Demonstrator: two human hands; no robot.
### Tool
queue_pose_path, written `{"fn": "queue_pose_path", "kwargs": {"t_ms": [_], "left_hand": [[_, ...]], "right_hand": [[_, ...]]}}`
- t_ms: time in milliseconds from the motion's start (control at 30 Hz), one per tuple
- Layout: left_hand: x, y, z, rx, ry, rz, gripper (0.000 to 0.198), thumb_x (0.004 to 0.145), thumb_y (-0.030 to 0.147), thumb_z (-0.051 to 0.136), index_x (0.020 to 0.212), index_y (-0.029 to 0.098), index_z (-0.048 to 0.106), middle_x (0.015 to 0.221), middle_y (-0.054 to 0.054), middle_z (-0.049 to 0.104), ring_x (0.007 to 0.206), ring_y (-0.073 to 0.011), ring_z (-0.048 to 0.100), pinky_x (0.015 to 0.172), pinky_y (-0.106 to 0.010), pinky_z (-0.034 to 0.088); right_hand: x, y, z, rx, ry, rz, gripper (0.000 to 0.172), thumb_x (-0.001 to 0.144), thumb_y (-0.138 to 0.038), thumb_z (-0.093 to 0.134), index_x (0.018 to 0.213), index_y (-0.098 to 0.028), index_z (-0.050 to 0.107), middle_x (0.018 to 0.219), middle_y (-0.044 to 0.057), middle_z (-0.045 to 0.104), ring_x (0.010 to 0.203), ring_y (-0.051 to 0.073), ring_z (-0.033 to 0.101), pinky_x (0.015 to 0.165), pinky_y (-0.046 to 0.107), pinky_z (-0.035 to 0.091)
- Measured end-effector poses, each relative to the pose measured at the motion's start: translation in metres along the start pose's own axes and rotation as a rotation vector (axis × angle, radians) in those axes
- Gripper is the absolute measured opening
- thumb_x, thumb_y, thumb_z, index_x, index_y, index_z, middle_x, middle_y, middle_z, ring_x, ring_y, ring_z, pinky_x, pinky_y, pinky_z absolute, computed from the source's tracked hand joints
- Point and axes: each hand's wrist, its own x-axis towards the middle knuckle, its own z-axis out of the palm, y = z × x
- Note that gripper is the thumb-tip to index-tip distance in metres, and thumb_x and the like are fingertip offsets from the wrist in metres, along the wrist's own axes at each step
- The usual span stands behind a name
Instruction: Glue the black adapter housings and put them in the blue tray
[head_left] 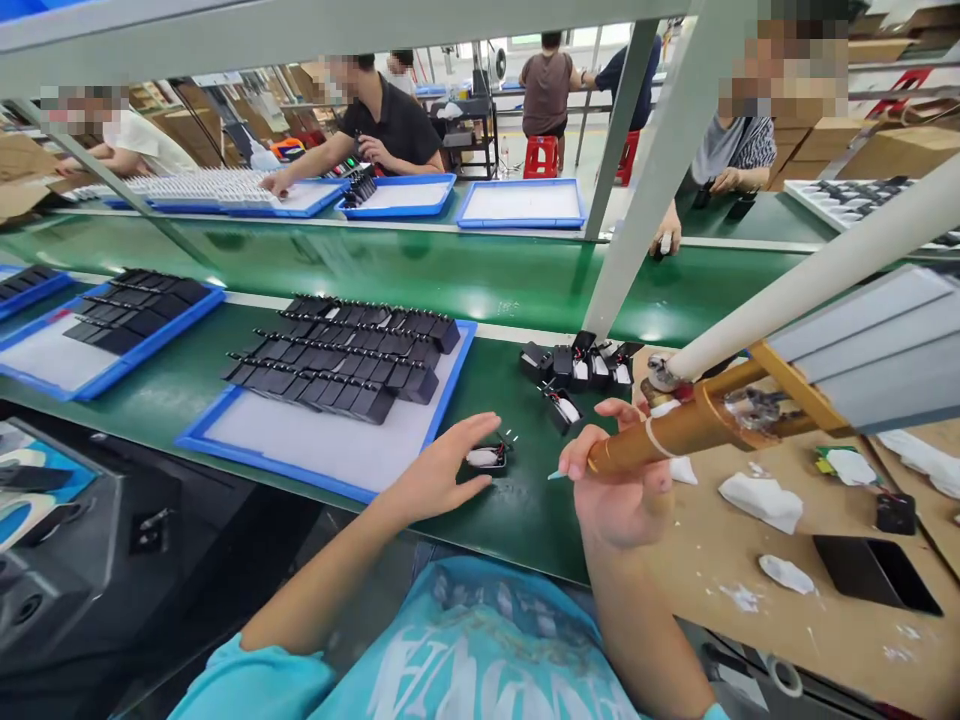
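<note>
My left hand [439, 470] is spread around a small open black case [487, 458], thumb on the near side and fingers on the far side. The case has a white filling, thin wires and metal pins; whether the fingers touch it I cannot tell. In my right hand [619, 490] is a brown glue dispenser [637, 445], its teal nozzle [556, 476] pointing left over the green bench. Beyond the hands sits a cluster of open black cases [577, 368] with white insides, and one more open case [561, 408] lies nearer.
A blue-rimmed tray [281, 462] on the left carries rows of closed black cases [337, 360]. Another tray [37, 365] is further left. Cardboard [720, 560] with white scraps [761, 500] covers the right side. A slanting post [652, 170] rises ahead; co-workers sit across the green conveyor [450, 265].
</note>
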Motion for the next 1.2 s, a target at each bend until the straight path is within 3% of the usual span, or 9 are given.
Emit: {"fn": "queue_pose_path", "kwargs": {"t_ms": [100,233,333,500,667,800,900,1100,1200], "left_hand": [[0.0,0.003,0.011,0.151,0.039,0.152,0.052,0.085,0.018,0.061,0.134,0.032,0.053,0.158,-0.008,0.026,0.138,-0.0325,0.037,0.11,-0.052,0.035],[-0.003,0.001,0.021,0.137,0.131,0.03,0.051,0.088,0.02,0.057,0.138,0.031,0.048,0.157,-0.01,0.027,0.129,-0.0291,0.049,0.104,-0.047,0.044],[-0.008,-0.005,0.028,0.069,0.226,-0.142,0.052,0.084,0.025,0.065,0.132,0.027,0.048,0.151,-0.011,0.036,0.125,-0.0279,0.052,0.1,-0.044,0.048],[-0.01,-0.007,0.039,0.051,0.192,-0.301,0.036,0.084,0.037,0.066,0.115,0.024,0.054,0.108,-0.006,0.068,0.1,-0.0256,0.065,0.084,-0.038,0.051],[-0.01,0.011,0.045,0.035,0.242,-0.251,0.037,0.083,0.041,0.066,0.114,0.025,0.052,0.098,-0.004,0.07,0.083,-0.0215,0.068,0.071,-0.03,0.05],[-0.01,0.023,0.043,-0.004,0.281,-0.219,0.028,0.079,0.04,0.068,0.099,0.024,0.055,0.082,0.0,0.067,0.067,-0.0168,0.063,0.061,-0.026,0.046],[-0.011,0.027,0.041,-0.04,0.289,-0.224,0.027,0.077,0.038,0.068,0.094,0.023,0.053,0.077,0.001,0.064,0.063,-0.0156,0.061,0.058,-0.025,0.044],[-0.009,0.031,0.039,-0.063,0.279,-0.239,0.029,0.076,0.037,0.069,0.092,0.023,0.05,0.076,0.002,0.063,0.062,-0.0155,0.061,0.058,-0.024,0.044],[-0.009,0.03,0.039,-0.065,0.276,-0.247,0.03,0.076,0.038,0.069,0.092,0.023,0.049,0.076,0.002,0.063,0.062,-0.0154,0.061,0.058,-0.024,0.044]], "right_hand": [[0.001,0.002,-0.002,-0.033,0.008,-0.011,0.029,0.081,-0.046,0.05,0.103,-0.029,0.055,0.104,0.001,0.057,0.044,0.007,0.054,0.039,0.029,0.045],[0.003,0.005,-0.003,-0.045,0.02,-0.025,0.031,0.081,-0.047,0.051,0.106,-0.029,0.053,0.104,0.0,0.058,0.043,0.007,0.055,0.039,0.029,0.045],[0.004,0.005,0.0,-0.025,0.009,-0.019,0.029,0.081,-0.046,0.051,0.104,-0.029,0.054,0.104,0.0,0.058,0.043,0.007,0.055,0.038,0.028,0.046],[0.002,0.009,0.014,-0.03,0.018,-0.001,0.03,0.08,-0.049,0.053,0.103,-0.03,0.054,0.103,-0.001,0.059,0.04,0.006,0.053,0.036,0.027,0.046],[-0.001,0.017,0.027,-0.034,0.007,-0.003,0.034,0.078,-0.051,0.058,0.104,-0.029,0.054,0.102,0.0,0.061,0.039,0.005,0.052,0.035,0.024,0.044],[0.0,0.019,0.029,-0.054,0.008,0.003,0.037,0.076,-0.05,0.061,0.106,-0.029,0.054,0.103,0.0,0.062,0.039,0.004,0.051,0.034,0.024,0.044],[0.0,0.019,0.028,-0.059,0.006,0.0,0.04,0.077,-0.051,0.06,0.109,-0.028,0.055,0.104,0.001,0.061,0.038,0.004,0.051,0.034,0.024,0.044],[0.0,0.018,0.025,0.003,-0.053,-0.03,0.019,0.083,-0.042,0.057,0.093,-0.026,0.056,0.101,-0.001,0.062,0.038,0.004,0.053,0.036,0.023,0.046],[0.0,0.018,0.027,0.0,-0.065,-0.039,0.026,0.082,-0.044,0.057,0.1,-0.026,0.058,0.104,0.0,0.061,0.04,0.004,0.054,0.035,0.024,0.046]]}}
